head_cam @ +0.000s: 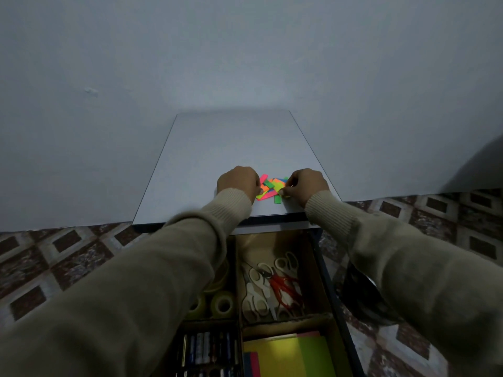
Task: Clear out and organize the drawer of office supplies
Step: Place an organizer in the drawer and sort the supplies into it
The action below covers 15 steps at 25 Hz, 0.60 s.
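Note:
A small heap of neon paper strips (pixel 270 186), pink, green, orange and yellow, lies near the front of the white cabinet top (pixel 217 148). My left hand (pixel 239 180) rests at the heap's left edge with fingers curled onto the strips. My right hand (pixel 305 184) is at the heap's right edge and pinches a yellow strip between thumb and fingers. Below the cabinet top the drawer (pixel 324 270) stands pulled out, split into cardboard compartments.
In the drawer lie several scissors (pixel 272 284), tape rolls (pixel 223 303), batteries (pixel 204 346) and coloured paper pads (pixel 288 355). My sleeves cover the drawer's left part. Patterned tile floor (pixel 68 251) lies on both sides; a pale wall stands behind.

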### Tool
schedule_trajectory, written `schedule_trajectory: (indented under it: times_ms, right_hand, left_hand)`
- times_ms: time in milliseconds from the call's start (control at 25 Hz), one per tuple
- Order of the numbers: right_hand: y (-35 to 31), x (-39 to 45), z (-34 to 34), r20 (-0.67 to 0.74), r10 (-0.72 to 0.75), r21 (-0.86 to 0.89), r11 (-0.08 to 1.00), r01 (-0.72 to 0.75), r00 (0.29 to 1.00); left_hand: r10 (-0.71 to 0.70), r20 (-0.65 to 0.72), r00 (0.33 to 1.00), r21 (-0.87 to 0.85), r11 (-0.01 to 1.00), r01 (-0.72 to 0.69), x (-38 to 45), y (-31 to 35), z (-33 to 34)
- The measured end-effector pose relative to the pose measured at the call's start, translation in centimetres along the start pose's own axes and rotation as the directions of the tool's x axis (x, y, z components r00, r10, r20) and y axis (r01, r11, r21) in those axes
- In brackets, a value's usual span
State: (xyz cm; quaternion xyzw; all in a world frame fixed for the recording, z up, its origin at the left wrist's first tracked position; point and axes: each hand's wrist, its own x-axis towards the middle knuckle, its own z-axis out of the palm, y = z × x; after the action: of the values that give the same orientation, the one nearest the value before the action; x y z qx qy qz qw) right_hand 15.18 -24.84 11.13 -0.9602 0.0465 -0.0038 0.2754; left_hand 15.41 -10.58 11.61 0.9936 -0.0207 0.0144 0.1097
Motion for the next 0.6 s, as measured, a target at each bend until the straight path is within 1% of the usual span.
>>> schedule_trajectory:
  times_ms: [120, 200, 320, 520, 600]
  right_hand:
    - [-0.2, 0.4, 0.3, -0.008, 0.029, -0.01, 1.0, -0.029, 1.0]
    - [-0.4, 1.0, 0.2, -0.011, 0.06, 0.021, 0.998, -0.06, 0.998]
    - [-0.5, 1.5, 0.0, 0.002, 0.098, 0.077, 0.992, -0.098, 0.995]
    - [-0.3, 1.5, -0.6, 0.028, 0.092, 0.099, 0.991, -0.094, 0.995]
    - [0.0, 1.6, -1.0, 0.029, 0.097, 0.142, 0.985, -0.1, 0.995]
  left_hand:
    - [-0.057, 0.014, 0.998, -0.044, 0.997, 0.058, 0.8, -0.2, -0.3]
    - [-0.079, 0.032, 0.996, -0.086, 0.993, 0.081, 1.1, -0.5, -0.6]
    - [-0.086, 0.048, 0.995, -0.16, 0.983, 0.092, 1.3, -1.0, -0.9]
    - [-0.081, 0.072, 0.994, -0.24, 0.966, 0.097, 1.2, -2.2, -2.5]
    - [-0.088, 0.091, 0.992, -0.287, 0.952, 0.111, 1.3, -2.8, -3.2]
